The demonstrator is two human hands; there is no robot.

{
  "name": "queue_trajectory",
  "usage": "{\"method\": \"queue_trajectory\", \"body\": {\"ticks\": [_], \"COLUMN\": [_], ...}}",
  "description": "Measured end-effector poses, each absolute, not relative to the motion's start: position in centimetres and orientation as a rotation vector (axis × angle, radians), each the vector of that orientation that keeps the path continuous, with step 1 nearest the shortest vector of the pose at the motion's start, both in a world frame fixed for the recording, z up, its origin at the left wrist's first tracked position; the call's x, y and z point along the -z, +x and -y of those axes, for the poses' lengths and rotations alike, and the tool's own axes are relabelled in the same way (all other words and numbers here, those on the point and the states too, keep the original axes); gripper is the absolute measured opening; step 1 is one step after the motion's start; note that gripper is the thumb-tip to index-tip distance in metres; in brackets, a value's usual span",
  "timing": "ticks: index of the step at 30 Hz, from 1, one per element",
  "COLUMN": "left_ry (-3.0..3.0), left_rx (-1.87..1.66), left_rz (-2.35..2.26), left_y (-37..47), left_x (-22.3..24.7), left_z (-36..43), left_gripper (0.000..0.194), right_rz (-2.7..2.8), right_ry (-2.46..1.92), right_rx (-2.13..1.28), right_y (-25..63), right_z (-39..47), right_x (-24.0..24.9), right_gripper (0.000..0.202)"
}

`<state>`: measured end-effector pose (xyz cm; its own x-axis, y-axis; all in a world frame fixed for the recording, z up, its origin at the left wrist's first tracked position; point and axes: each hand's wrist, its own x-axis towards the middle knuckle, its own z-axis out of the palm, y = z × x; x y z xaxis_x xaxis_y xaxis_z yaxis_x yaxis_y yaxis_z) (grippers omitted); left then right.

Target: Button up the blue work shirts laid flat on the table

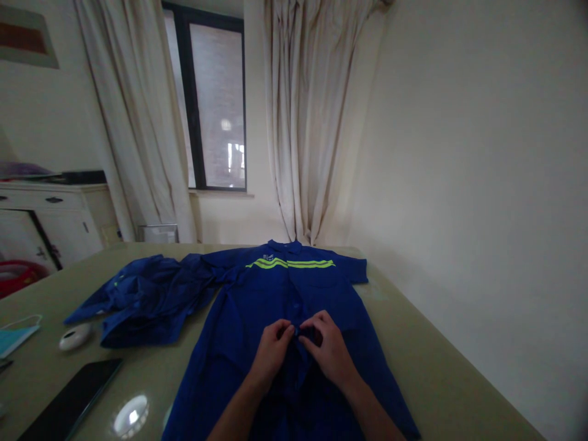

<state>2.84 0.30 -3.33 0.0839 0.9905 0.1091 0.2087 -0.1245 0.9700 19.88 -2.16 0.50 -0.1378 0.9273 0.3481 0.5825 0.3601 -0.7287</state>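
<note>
A blue short-sleeved work shirt [321, 285] with yellow-green chest stripes lies spread on the table, its collar at the far end. Over its front opening, my left hand [272, 348] pinches the fabric edge between thumb and fingers. My right hand [328, 348] meets it from the other side, thumb and forefinger closed on the shirt's front edge. Both fingertips nearly touch at the middle. Any button between them is too small and dark to make out.
Left of the shirt lies a crumpled blue garment [147, 300]. Nearer are a white rounded object [75, 337], a dark phone [71, 401] and a light-blue face mask [17, 338]. The table [441, 380] runs along a wall on the right; curtains [312, 122] hang behind.
</note>
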Motion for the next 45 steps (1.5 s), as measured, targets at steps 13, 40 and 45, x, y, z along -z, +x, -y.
{"method": "queue_trajectory", "body": {"ticks": [13, 40, 45], "left_ry": [1.623, 1.806, 1.823], "left_rx": [-1.137, -1.151, -1.157], "left_rz": [-1.298, -1.171, -1.26], "left_y": [3.5, 3.6, 3.6], "left_x": [3.2, 3.9, 3.4], "left_z": [0.2, 0.5, 0.9], "left_gripper": [0.033, 0.033, 0.03], "right_rz": [1.938, 1.734, 1.824], "right_ry": [-1.32, -1.337, -1.269], "right_rx": [-0.397, -0.452, -0.533], "right_y": [18.9, 18.6, 18.8], "right_z": [2.4, 1.5, 1.4], "right_x": [0.7, 1.9, 1.8], "right_gripper": [0.017, 0.026, 0.039]}}
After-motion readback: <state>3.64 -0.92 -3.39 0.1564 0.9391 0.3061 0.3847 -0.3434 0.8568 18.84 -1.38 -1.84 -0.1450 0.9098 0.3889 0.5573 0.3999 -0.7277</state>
